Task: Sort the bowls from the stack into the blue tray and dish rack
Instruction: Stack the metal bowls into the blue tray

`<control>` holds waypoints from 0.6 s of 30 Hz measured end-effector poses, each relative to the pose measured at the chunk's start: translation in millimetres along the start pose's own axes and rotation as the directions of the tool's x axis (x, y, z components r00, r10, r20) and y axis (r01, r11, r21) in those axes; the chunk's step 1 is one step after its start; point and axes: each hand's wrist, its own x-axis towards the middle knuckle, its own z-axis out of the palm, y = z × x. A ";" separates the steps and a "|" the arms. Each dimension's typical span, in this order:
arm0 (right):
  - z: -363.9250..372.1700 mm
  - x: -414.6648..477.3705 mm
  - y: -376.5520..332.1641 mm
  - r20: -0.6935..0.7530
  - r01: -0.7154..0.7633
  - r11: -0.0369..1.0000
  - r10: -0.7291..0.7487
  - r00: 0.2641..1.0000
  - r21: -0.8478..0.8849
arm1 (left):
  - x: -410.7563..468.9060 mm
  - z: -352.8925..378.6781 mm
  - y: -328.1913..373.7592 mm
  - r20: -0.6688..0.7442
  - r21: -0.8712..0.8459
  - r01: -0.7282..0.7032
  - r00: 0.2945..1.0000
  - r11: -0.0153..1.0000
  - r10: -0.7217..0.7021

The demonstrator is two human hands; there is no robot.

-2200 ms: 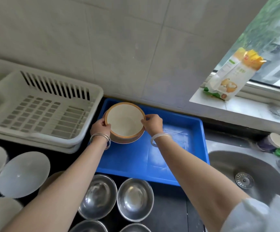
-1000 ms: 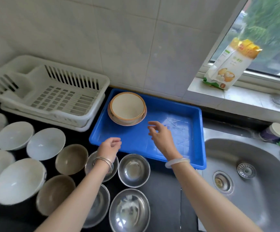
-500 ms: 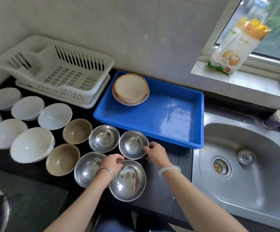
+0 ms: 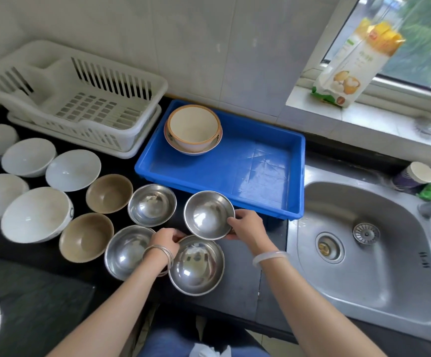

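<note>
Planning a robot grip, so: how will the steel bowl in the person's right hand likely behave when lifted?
Probably stiff and light: the steel bowl looks thin-walled, and the right hand holds it by the rim alone. Its polished, mirror-like surface may be slippery. Its rounded shape could rock if set down unevenly.
</note>
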 end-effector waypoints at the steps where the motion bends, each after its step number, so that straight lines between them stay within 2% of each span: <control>1: -4.2 -2.8 -0.7 -0.016 0.018 1.000 -0.018 1.000 -0.008 | 0.3 1.3 1.9 -0.002 -0.042 0.003 1.000 0.999 -0.003; 6: -23.8 -13.4 3.0 -0.101 0.069 0.995 -0.075 0.992 -0.070 | 3.7 8.0 16.0 -0.075 -0.201 0.005 0.997 0.980 -0.021; 13: -26.6 -20.4 16.3 -0.168 0.037 0.981 -0.069 0.983 -0.189 | 12.2 14.6 22.3 -0.055 -0.424 0.018 0.997 0.905 -0.046; 15: -22.9 -21.0 19.2 -0.177 0.049 0.970 -0.093 0.980 -0.238 | 11.7 15.1 20.3 -0.038 -0.507 0.032 0.997 0.861 -0.060; 18: -16.2 -22.2 23.1 -0.179 0.058 0.954 -0.114 0.977 -0.293 | 10.3 15.9 20.1 0.047 -0.664 0.108 0.994 0.740 -0.103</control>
